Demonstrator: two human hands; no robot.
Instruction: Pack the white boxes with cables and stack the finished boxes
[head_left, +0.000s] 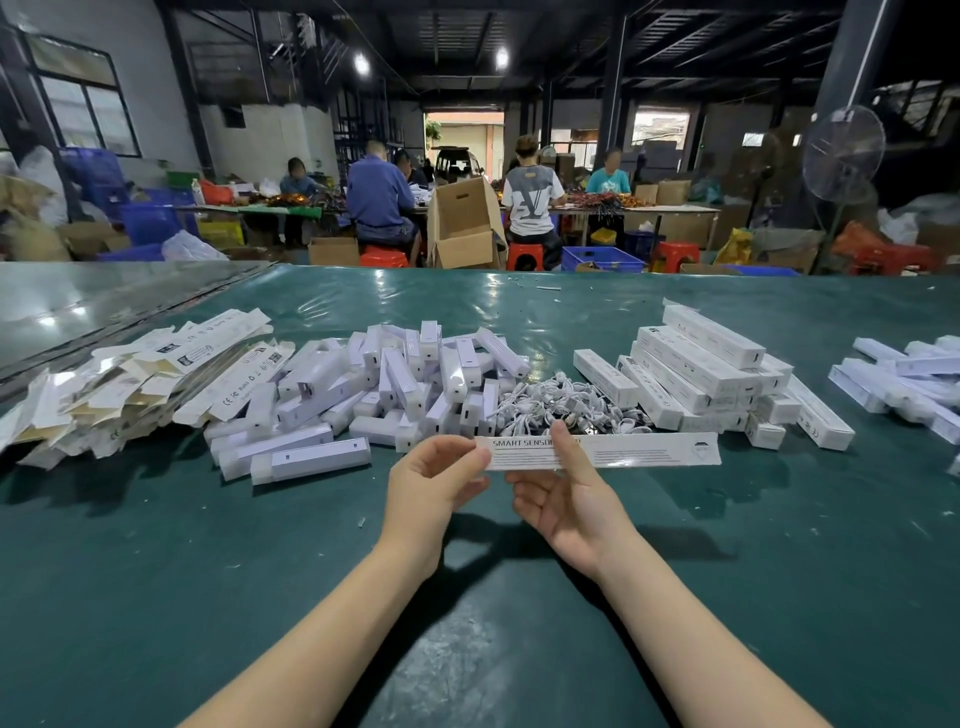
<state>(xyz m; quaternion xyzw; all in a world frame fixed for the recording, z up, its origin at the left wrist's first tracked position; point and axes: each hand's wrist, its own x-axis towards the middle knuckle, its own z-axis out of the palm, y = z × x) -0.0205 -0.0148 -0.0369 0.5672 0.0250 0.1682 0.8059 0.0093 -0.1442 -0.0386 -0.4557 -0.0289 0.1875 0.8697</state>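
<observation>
Seated workers (379, 202), a cardboard carton (462, 223), a fan (842, 153).

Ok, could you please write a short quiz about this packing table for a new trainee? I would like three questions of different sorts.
1. True or false: the left hand and the right hand both hold the white box.
2. What lies on the table just beyond the held box? A) the cable pile B) scissors C) tape rolls
3. Fill in: the stack of finished boxes stands to the ___ of the cable pile.

Key: 1 true; 2 A; 3 right.
</observation>
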